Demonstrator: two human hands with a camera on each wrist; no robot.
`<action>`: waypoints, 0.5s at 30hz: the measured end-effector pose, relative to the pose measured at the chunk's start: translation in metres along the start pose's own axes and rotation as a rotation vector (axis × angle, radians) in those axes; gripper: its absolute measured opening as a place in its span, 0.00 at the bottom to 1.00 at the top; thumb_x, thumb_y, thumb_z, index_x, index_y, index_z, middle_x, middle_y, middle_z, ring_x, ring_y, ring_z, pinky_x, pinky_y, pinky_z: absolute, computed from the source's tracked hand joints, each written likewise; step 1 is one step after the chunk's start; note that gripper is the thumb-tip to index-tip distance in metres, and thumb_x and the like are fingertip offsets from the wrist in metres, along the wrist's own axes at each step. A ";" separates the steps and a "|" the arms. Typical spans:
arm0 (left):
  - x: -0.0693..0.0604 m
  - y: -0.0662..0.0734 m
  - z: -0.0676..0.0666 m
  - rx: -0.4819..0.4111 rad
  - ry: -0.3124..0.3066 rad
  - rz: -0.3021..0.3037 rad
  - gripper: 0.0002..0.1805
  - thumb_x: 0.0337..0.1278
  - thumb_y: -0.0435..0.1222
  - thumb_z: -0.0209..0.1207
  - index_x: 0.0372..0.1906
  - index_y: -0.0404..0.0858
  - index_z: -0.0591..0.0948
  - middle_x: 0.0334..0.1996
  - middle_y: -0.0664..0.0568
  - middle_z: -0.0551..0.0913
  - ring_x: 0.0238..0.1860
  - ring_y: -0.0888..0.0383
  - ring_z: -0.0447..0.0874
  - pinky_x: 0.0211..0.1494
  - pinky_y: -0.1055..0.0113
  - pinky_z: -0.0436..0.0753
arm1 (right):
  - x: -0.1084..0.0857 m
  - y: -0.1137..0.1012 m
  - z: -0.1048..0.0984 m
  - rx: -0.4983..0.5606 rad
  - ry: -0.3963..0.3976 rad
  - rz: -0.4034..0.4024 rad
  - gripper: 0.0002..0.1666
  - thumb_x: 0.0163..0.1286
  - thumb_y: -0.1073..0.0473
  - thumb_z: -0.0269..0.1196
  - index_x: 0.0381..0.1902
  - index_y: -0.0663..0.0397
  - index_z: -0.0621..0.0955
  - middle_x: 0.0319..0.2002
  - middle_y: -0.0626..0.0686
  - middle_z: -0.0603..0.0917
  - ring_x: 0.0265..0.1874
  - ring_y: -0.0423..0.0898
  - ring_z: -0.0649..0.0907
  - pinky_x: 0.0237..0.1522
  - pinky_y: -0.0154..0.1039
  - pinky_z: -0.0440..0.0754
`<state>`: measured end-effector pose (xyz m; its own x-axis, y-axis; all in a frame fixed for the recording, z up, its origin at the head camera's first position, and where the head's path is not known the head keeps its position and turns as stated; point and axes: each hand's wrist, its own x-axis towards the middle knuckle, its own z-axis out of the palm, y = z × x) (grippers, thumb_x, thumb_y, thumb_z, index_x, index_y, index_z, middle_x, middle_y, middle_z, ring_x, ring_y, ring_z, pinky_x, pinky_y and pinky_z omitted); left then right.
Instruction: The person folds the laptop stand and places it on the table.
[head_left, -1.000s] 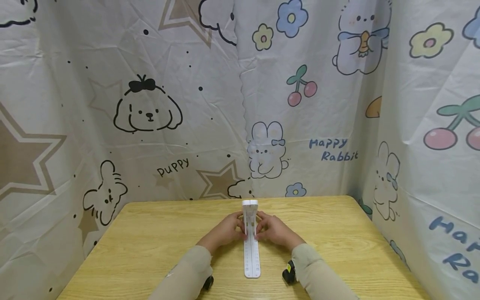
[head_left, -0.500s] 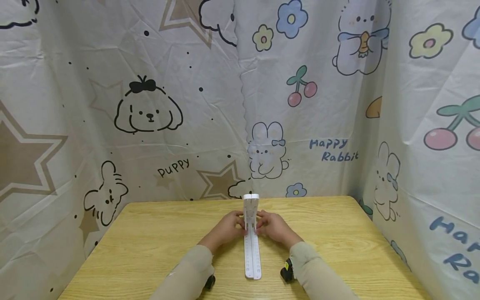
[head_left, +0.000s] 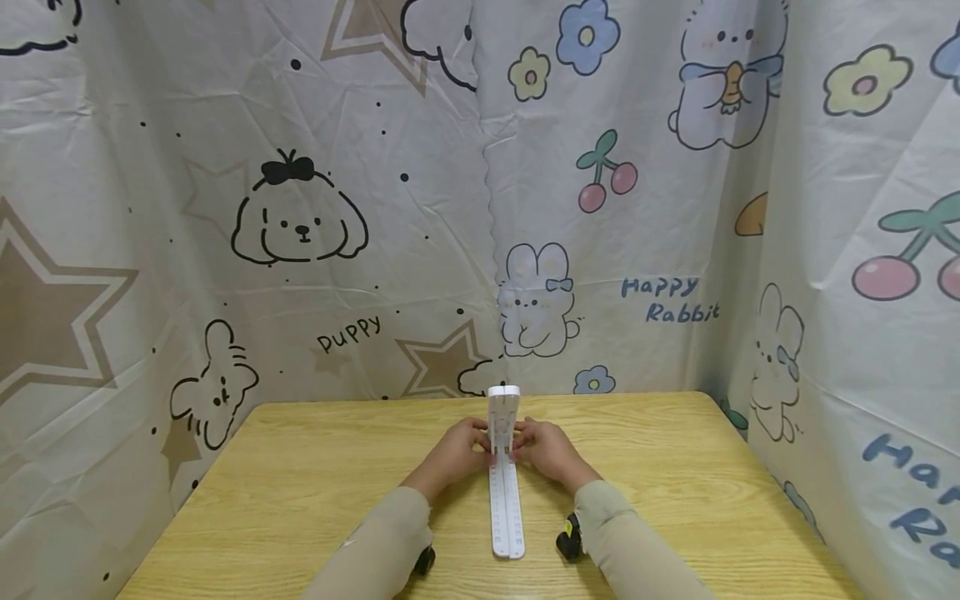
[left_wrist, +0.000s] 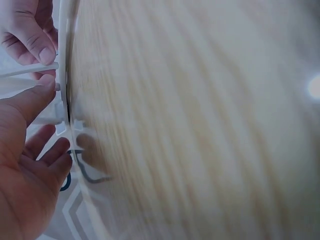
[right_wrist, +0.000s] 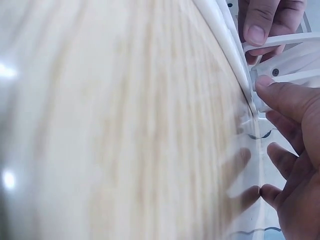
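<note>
A narrow white folding laptop stand point(head_left: 507, 517) stands on the table, its slotted base pointing toward me and its upper part raised. My left hand point(head_left: 459, 450) and right hand point(head_left: 551, 454) pinch the struts from either side, low near the base. In the left wrist view, the left thumb point(left_wrist: 42, 92) presses a strut end against the white base bar point(left_wrist: 63, 75). Close to the bar in the right wrist view, the right thumb point(right_wrist: 267, 86) touches another strut end, with lower fingers spread loosely. The inner sides of the struts are partly hidden by my fingers.
A wooden table point(head_left: 337, 467) carries the stand. A printed curtain point(head_left: 420, 250) hangs behind the table and along its sides. Black wrist cameras point(head_left: 570, 537) sit at both cuffs, just over the tabletop.
The stand's upper part has risen a little, and the near ends of its two base bars have shifted slightly unevenly. Both hands stay at the struts with only small movement.
</note>
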<state>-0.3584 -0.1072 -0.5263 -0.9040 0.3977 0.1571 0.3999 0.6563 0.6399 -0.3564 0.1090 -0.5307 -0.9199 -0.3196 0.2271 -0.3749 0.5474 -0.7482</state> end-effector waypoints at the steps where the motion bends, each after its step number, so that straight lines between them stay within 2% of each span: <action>1: 0.000 0.000 0.000 0.001 0.007 -0.001 0.04 0.54 0.35 0.74 0.29 0.41 0.89 0.62 0.43 0.79 0.65 0.42 0.76 0.72 0.46 0.72 | 0.001 0.001 0.001 0.000 0.005 0.001 0.04 0.58 0.67 0.75 0.29 0.56 0.88 0.59 0.59 0.85 0.72 0.65 0.70 0.77 0.59 0.62; 10: 0.002 0.002 0.000 -0.010 0.036 -0.042 0.02 0.57 0.33 0.72 0.33 0.37 0.91 0.59 0.45 0.81 0.62 0.44 0.78 0.70 0.46 0.74 | 0.005 0.005 0.004 -0.029 0.014 0.018 0.04 0.58 0.66 0.75 0.29 0.54 0.89 0.58 0.57 0.86 0.73 0.65 0.69 0.76 0.59 0.63; 15: 0.004 0.007 -0.001 -0.030 0.052 -0.059 0.04 0.58 0.31 0.70 0.36 0.34 0.91 0.53 0.46 0.83 0.58 0.45 0.80 0.68 0.46 0.76 | 0.007 0.006 0.003 -0.027 0.014 0.040 0.03 0.59 0.65 0.75 0.30 0.53 0.89 0.61 0.55 0.84 0.74 0.63 0.68 0.77 0.58 0.61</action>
<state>-0.3591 -0.1020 -0.5205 -0.9329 0.3240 0.1568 0.3413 0.6576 0.6716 -0.3643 0.1075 -0.5355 -0.9358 -0.2861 0.2060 -0.3404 0.5805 -0.7397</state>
